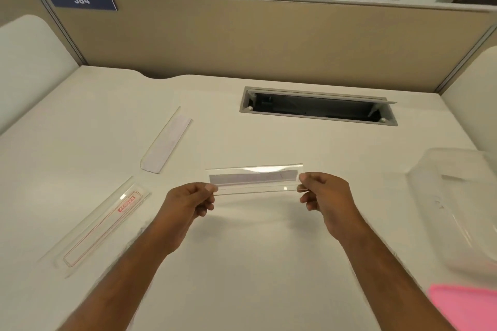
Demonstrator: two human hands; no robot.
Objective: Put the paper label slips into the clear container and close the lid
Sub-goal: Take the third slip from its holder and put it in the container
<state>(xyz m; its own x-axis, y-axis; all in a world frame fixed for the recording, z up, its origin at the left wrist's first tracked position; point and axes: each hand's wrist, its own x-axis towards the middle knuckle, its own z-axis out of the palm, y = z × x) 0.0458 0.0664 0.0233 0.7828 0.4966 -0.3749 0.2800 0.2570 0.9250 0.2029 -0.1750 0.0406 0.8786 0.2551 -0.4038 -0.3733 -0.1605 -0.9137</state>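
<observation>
Left hand (189,200) and right hand (324,197) each pinched one end of a clear label holder (255,179) with a paper slip (250,177) inside, held level above the desk (269,263), probably to keep it steady for carrying to the clear container (454,201). Container sat at right, blurred and cut off, so I couldn't confirm contents. Second sleeved slip (166,142) and embossed clear lid (102,226) lay left; pink object (468,306) unidentifiable.

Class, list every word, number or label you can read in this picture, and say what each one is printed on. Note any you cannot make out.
"384": white digits on the blue sign on the partition.
Red label on the clear lid lying at left: a short word in capitals, too blurred to read.
Paper slip in the clear holder held by both hands: no readable print.
</observation>
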